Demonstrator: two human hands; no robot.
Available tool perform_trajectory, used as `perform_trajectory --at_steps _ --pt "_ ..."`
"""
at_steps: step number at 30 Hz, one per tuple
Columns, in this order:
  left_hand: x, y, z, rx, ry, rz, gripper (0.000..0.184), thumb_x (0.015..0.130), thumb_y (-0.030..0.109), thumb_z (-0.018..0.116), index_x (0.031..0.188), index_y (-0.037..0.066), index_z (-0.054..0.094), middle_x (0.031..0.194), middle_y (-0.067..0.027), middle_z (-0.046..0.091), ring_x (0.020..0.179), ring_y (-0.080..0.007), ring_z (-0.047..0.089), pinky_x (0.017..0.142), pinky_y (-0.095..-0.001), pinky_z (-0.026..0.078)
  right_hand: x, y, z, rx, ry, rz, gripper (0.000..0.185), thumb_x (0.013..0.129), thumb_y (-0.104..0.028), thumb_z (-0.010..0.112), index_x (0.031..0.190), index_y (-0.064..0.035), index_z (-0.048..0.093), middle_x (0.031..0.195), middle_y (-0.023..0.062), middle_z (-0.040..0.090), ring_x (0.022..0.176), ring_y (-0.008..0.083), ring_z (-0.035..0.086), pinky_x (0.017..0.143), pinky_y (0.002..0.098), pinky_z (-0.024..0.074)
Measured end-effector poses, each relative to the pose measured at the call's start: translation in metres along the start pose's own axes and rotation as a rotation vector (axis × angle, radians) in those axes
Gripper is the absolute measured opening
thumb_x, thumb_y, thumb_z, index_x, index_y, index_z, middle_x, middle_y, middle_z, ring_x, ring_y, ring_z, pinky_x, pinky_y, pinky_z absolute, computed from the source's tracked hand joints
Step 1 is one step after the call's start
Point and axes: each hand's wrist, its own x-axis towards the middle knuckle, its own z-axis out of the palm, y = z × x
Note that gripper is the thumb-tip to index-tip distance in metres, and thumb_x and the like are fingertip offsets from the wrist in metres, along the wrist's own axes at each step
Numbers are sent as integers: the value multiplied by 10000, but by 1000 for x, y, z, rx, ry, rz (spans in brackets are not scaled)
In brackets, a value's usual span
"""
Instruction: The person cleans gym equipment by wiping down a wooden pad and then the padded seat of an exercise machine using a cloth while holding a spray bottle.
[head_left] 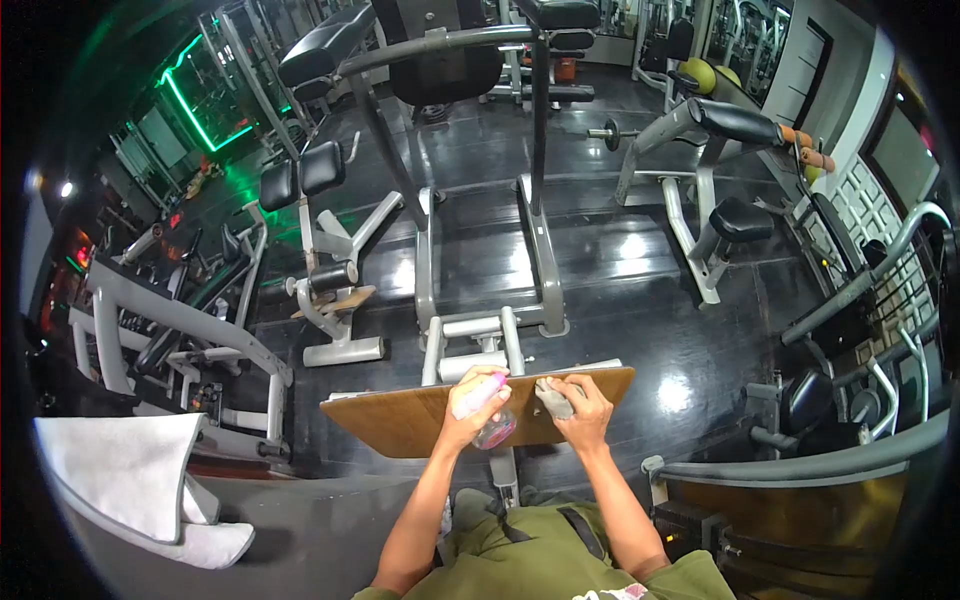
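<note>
A clear spray bottle with a pink and white top (495, 430) is gripped in my left hand (468, 408), fingers wrapped round its upper part. My right hand (588, 412) is closed on a grey cloth (553, 398), bunched under the fingers at the board's surface. Both hands are over a brown wooden board (400, 415), which is the footplate of a grey-framed gym machine (430, 250). The bottle is to the left of the cloth, and the two are apart. Part of the cloth is hidden by my right fingers.
White towels (125, 470) hang over a dark ledge at lower left. A padded bench machine (715, 190) stands to the right, and a small padded machine (325, 260) to the left. Grey rails (800, 468) run close by at lower right. The floor is dark and shiny.
</note>
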Motion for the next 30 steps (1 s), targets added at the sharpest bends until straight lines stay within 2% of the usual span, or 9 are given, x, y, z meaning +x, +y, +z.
perform_trajectory --at_steps 2,9,15,20,23,28,30 --pt "4 0 3 32 -4 -16 161 878 78 698 1013 -10 685 1138 -66 617 698 -64 594 567 -203 486 -8 2 10 41 60 32 399 619 -17 773 984 -173 731 884 37 623 818 236 653 677 363 530" --pt "12 7 23 118 -23 -45 202 898 67 672 1084 -11 675 1043 -43 639 648 -54 574 551 -200 468 -17 8 3 -12 -87 95 377 631 -53 784 983 -174 721 902 29 624 803 247 660 665 361 528" --pt "13 4 26 140 -4 -77 182 890 80 676 1052 -1 693 1039 -42 659 670 -66 596 536 -209 483 0 -1 10 69 109 87 417 605 -58 804 1000 -149 709 927 37 626 808 260 659 668 363 522" --pt "11 5 28 195 23 -83 177 881 90 688 1036 6 707 1040 -43 666 657 -69 599 532 -209 482 -36 11 18 30 -18 182 405 618 -40 792 995 -154 699 942 34 614 838 265 652 696 383 519" --pt "11 8 26 203 19 -82 178 880 93 690 1036 9 710 1039 -44 670 672 -68 602 535 -209 484 -39 16 14 5 -5 219 386 639 -50 795 997 -158 701 942 35 614 840 264 652 694 381 518" --pt "10 9 29 245 33 -78 159 873 80 688 1013 12 719 1041 -59 684 691 -71 605 536 -221 487 -13 3 11 46 143 198 408 657 -66 805 1042 -117 681 959 71 610 836 287 645 703 390 516" --pt "12 2 26 277 29 -18 156 866 74 691 1005 11 721 1043 -68 688 694 -75 607 539 -224 486 -18 8 17 78 163 217 408 660 -62 802 1044 -118 677 967 75 611 845 291 646 711 393 517"
